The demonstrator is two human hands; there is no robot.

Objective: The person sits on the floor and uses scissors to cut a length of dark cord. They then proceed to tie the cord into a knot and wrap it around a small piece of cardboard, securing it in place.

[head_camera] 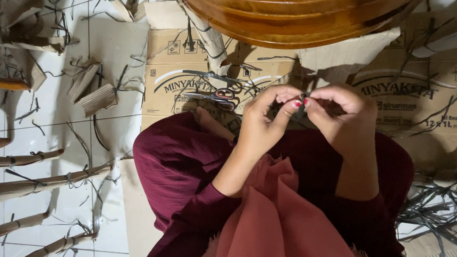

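Observation:
My left hand (265, 120) and my right hand (337, 115) meet in front of me above my maroon-clad lap, fingertips pinched together on a small dark strip (302, 98) held between them. The strip is thin and mostly hidden by my fingers. A pair of scissors with red and black handles (219, 96) lies on flattened cardboard (169, 66) just left of my left hand.
A round wooden tabletop edge (293, 16) hangs above the hands. Rolled cardboard tubes tied with dark strips (24, 185) lie on white floor tiles at left. Cardboard scraps (97, 99) and loose dark strips (440, 210) litter both sides.

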